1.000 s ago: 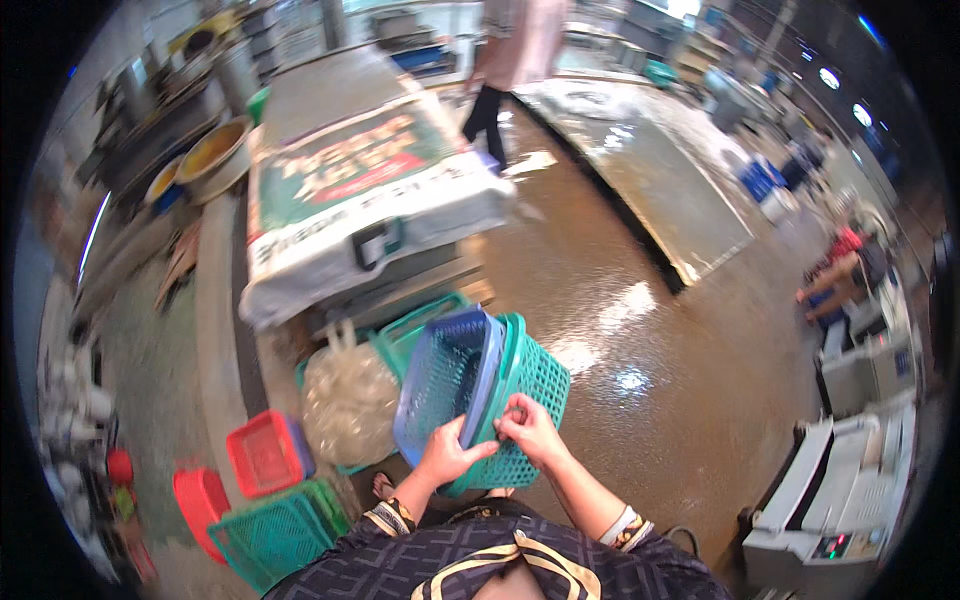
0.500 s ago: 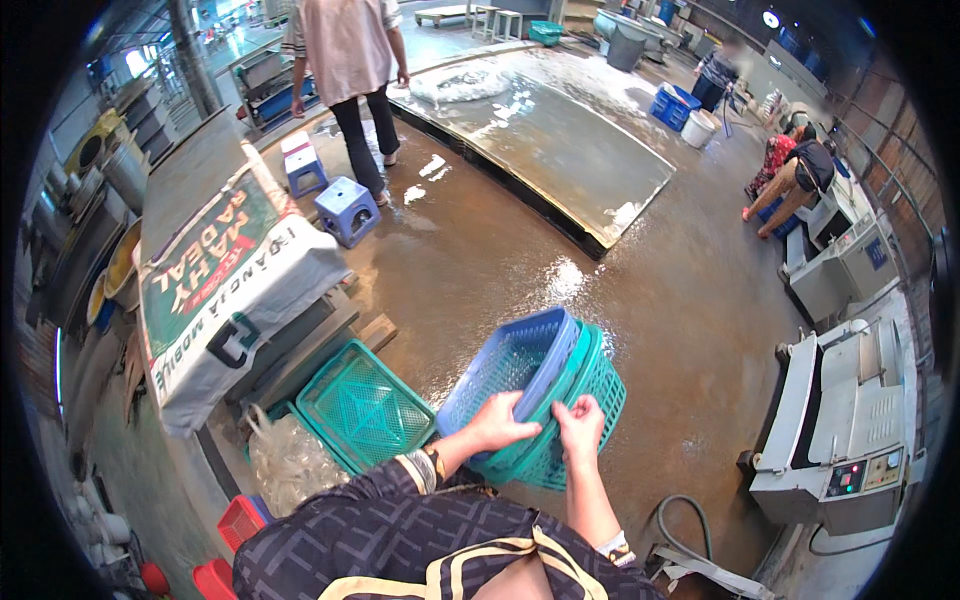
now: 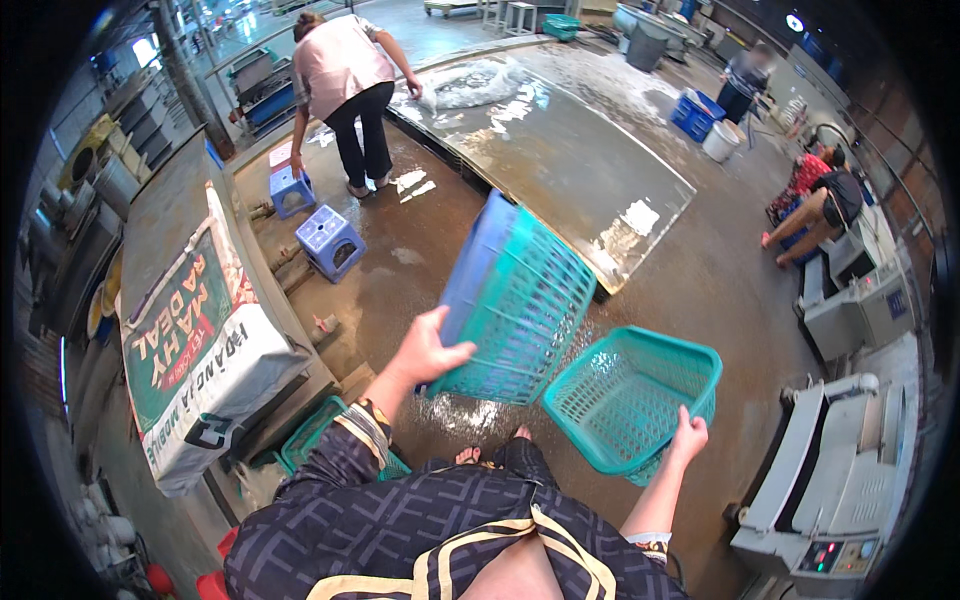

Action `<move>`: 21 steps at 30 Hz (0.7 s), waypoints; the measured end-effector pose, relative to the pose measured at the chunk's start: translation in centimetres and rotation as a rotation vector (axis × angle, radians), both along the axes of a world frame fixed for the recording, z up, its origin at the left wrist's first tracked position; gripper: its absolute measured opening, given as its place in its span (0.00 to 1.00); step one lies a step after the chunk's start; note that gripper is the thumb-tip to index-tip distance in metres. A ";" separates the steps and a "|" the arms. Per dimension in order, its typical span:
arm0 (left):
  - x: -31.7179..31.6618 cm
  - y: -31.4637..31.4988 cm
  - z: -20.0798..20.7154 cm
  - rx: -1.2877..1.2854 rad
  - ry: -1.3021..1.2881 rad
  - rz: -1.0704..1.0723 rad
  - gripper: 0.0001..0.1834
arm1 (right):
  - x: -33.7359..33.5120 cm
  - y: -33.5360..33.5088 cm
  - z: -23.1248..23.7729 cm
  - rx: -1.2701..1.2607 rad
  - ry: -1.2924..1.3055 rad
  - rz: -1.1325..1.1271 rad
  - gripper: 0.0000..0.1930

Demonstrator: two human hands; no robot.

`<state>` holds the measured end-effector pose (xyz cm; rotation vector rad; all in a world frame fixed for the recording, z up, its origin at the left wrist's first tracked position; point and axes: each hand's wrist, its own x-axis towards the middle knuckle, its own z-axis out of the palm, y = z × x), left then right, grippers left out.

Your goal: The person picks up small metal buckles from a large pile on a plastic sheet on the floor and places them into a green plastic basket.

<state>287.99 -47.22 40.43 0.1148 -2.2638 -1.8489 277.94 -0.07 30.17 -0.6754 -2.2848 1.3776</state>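
Note:
My left hand is closed on the rim of a tilted stack of plastic baskets. The stack has a blue basket on its left side and a teal basket nested against it, with the latticed bottom showing. In my right hand, closed on its near right rim, hangs a separate green basket. Its inside faces up and nothing shows in it. A gap lies between the stack and this basket. Both are held above the wet floor, in front of my feet.
A low wet platform lies ahead. A person in a pink top bends beside blue stools at the left. A covered table stands at my left, with a green crate beside it. A grey machine stands at my right.
The baskets were nested together in both hands. One green basket has come away to the right in my right hand; the rest tilted up and left. The other person has bent to a stool.

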 end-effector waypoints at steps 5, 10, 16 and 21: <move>-8.2 3.0 0.8 -0.849 -0.003 -0.109 0.23 | -10.4 -3.3 -3.5 -0.039 -0.159 0.095 0.17; -16.8 -0.5 1.8 -1.094 0.124 -0.105 0.24 | -21.1 -10.0 -4.1 -0.429 -0.253 0.196 0.08; -23.6 -6.2 2.8 -1.081 0.086 -0.053 0.26 | -34.5 -16.7 -2.5 -0.626 -0.310 0.186 0.07; -27.3 -12.1 -1.3 -1.026 -0.012 -0.037 0.26 | -42.9 -23.2 -4.9 -0.647 -0.322 0.089 0.08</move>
